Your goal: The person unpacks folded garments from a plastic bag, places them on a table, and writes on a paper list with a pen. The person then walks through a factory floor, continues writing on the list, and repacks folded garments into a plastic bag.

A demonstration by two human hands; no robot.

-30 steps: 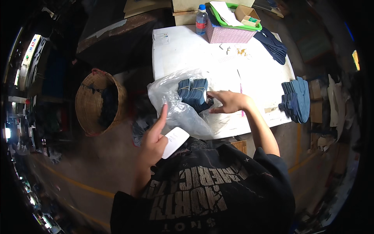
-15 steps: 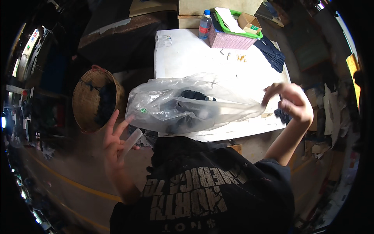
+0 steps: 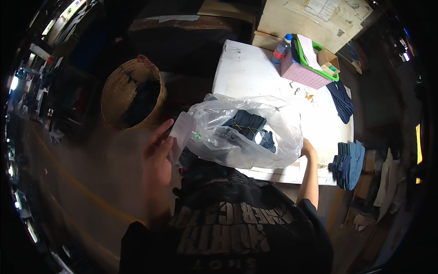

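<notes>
A clear plastic bag point(image 3: 214, 148) lies on the near part of the white table point(image 3: 248, 68), its mouth spread wide. Inside it sits a bundle of dark blue fabric pieces point(image 3: 248, 124), crossed by thin yellowish bands. At the bag's left side, my left hand point(image 3: 159, 153) is closed on a translucent whitish strip point(image 3: 181, 132); its exact kind is unclear. My right hand point(image 3: 308, 149) is at the bag's right rim, its fingers mostly hidden by the plastic, so their grip does not show.
A wicker basket point(image 3: 109, 98) with dark cloth stands left. On the table are a bottle point(image 3: 282, 49), a pink basket point(image 3: 301, 73) with a green-rimmed tray, small brownish bits point(image 3: 310, 97) and navy fabric point(image 3: 341, 102). Blue fabric pieces point(image 3: 350, 165) stack at the right edge.
The bag has gone from stretched out to wide open, showing the bundle inside. My right hand has come down to the bag's rim; my left hand has shifted. The whole view has turned.
</notes>
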